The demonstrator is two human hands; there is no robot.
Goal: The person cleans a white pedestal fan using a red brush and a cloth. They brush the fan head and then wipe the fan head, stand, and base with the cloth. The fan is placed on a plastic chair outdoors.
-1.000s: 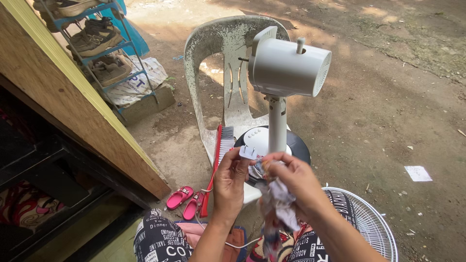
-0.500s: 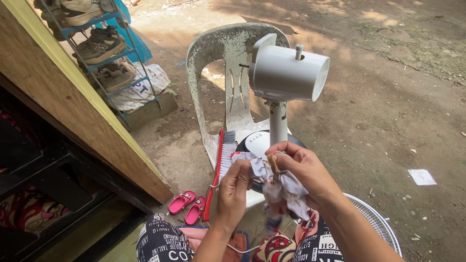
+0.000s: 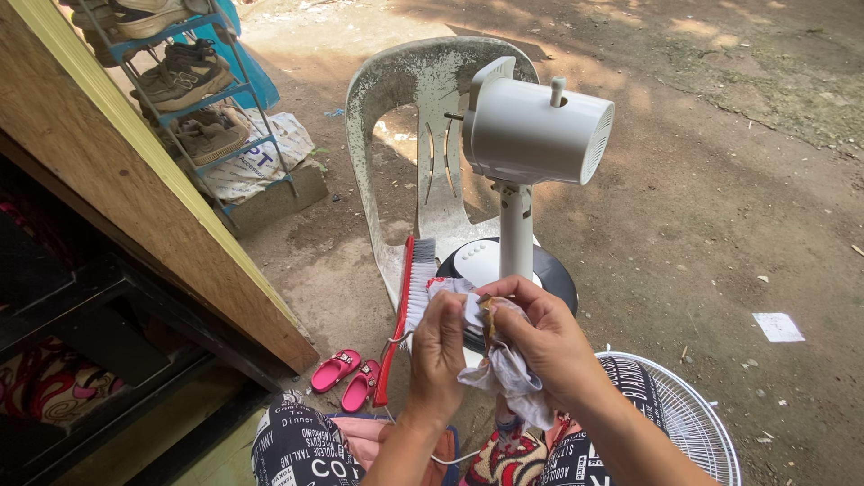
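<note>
My left hand and my right hand meet in front of me and both grip a crumpled pale cloth, which hangs down below them. A small brownish object is pinched in the cloth between the fingers; what it is I cannot tell. Just beyond my hands stands a white fan motor head on its pole and round dark base, resting on a dirty white plastic chair.
A red-handled brush lies on the chair seat. A wire fan guard rests by my right knee. Pink child's sandals lie on the dirt. A blue shoe rack and a wooden wall stand at left.
My hands have shifted slightly with the cloth, the right hand closing more over it. The view has tilted a little; the fan and chair stay put.
</note>
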